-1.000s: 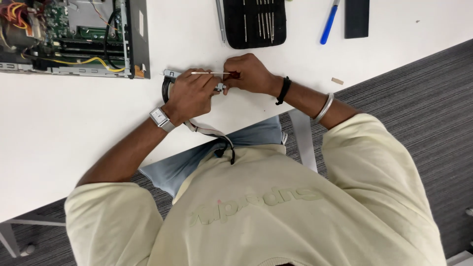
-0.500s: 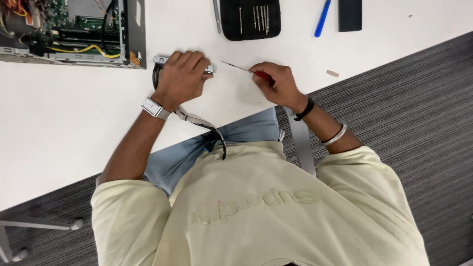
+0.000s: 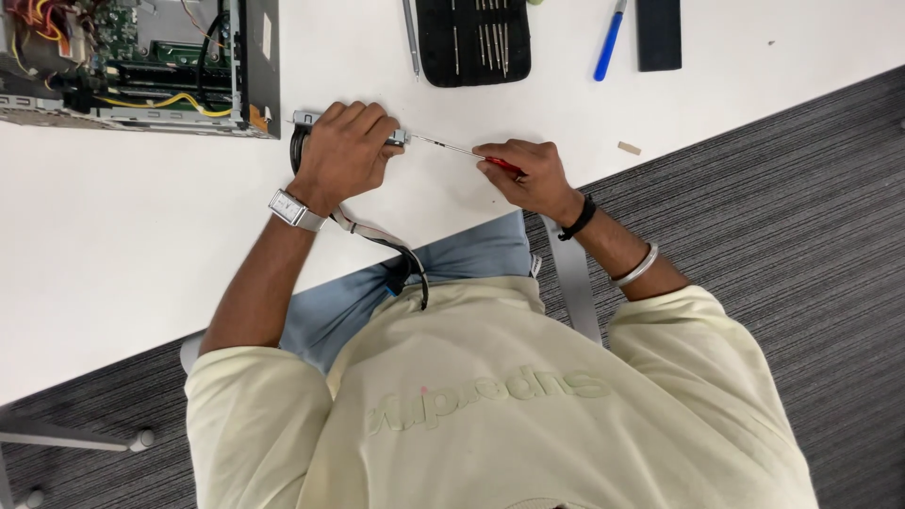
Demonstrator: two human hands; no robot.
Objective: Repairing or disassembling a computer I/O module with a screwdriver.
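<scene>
My left hand (image 3: 344,151), with a silver watch on its wrist, is closed over a small grey metal component (image 3: 307,118) on the white table (image 3: 141,217). A flat grey cable (image 3: 377,236) runs from the component back over the table edge to my lap. My right hand (image 3: 530,174) grips a thin red-handled screwdriver (image 3: 451,147) lying almost level. Its tip meets the component's right end beside my left fingers. Most of the component is hidden under my left hand.
An open computer case (image 3: 141,66) with boards and coloured wires sits at the table's far left. A black tool roll of small drivers (image 3: 474,38), a blue-handled tool (image 3: 610,42) and a black block (image 3: 658,33) lie at the back. A small tan scrap (image 3: 629,148) lies near the table edge.
My right hand has drawn away to the right from my left hand, so the screwdriver shaft now shows between them. My left hand stays on the component.
</scene>
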